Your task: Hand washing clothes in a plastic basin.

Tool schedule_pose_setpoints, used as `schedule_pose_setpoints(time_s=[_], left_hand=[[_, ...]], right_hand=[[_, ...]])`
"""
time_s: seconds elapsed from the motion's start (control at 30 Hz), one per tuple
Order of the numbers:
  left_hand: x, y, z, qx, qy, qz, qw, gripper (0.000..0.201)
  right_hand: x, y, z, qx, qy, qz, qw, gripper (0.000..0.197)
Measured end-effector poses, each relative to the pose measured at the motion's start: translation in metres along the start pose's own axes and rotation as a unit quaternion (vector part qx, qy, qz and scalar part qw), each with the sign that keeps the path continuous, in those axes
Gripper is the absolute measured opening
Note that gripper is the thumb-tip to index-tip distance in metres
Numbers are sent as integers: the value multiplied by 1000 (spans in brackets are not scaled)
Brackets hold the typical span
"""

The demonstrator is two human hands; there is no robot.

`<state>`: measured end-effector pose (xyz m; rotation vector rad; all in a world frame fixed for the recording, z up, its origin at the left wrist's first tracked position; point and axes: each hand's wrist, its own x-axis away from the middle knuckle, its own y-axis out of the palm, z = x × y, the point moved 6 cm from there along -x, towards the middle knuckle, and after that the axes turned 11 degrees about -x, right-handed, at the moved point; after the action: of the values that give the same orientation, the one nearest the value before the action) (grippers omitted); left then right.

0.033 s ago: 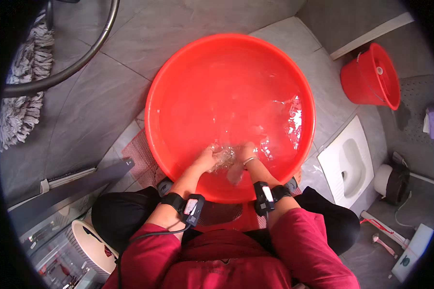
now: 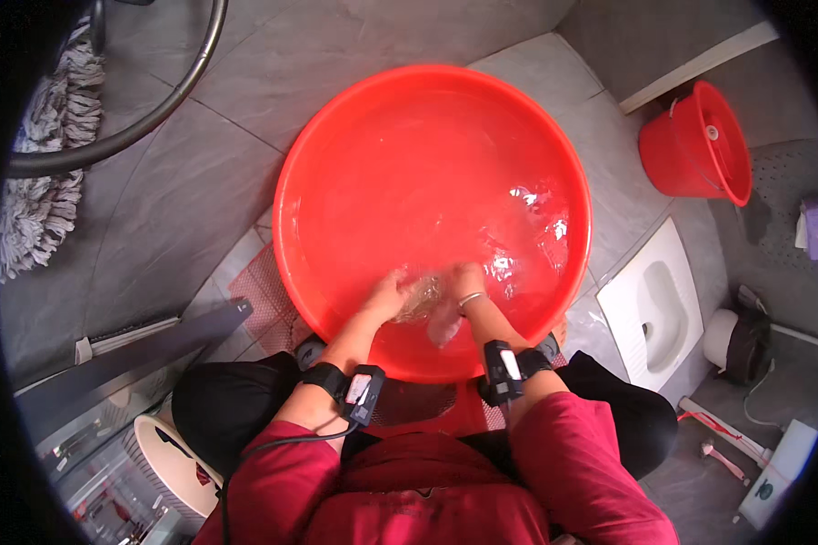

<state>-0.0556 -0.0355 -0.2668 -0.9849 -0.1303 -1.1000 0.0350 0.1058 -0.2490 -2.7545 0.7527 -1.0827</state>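
A large round red basin (image 2: 286, 263) of water sits in front of me, and both my hands are inside it near its close side. My left hand (image 2: 389, 292) grips one side of a thin, pale wet cloth (image 2: 443, 325). On the other side of the cloth, my right hand (image 2: 464, 281), with a bracelet at the wrist, has its fingers curled around it. Water and glare blur the fingertips and the cloth's outline. The cloth hangs between the hands, its lower end toward me.
A red bucket (image 2: 682, 150) stands far right, near a white squat toilet (image 2: 650, 313). A grey mop head (image 2: 45, 200) and a dark hose (image 2: 168, 104) are at the left. A pale oval tub (image 2: 159, 454) lies lower left. Grey tiles (image 2: 191, 182) surround the basin.
My hands have shifted slightly, the right one a little upward, with the cloth still between them. The ripples and bright reflections on the water have changed.
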Motion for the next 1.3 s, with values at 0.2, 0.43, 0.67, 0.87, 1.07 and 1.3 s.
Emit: schedule_pose_setpoints(time_s=[0.2, 0.43, 0.67, 0.87, 1.07, 1.3], left_hand=[[15, -27, 76, 351, -230, -145, 896, 54], [8, -90, 133, 751, 11, -39, 659, 40], [1, -84, 127, 731, -31, -33, 681, 38], [-7, -48, 106, 678, -116, -5, 726, 33], [-11, -57, 106, 242, 22, 78, 967, 43], [-3, -15, 34, -142, -73, -39, 986, 66]], right_hand=[[47, -17, -124, -461, -10, -83, 884, 9], [111, 17, -195, -156, -355, -49, 921, 25], [108, 6, -205, 154, -412, 175, 881, 23], [35, -47, -166, 94, -253, 220, 938, 29], [3, -66, -57, 64, -172, 253, 950, 35], [-15, -45, 20, 132, -35, 183, 974, 33]])
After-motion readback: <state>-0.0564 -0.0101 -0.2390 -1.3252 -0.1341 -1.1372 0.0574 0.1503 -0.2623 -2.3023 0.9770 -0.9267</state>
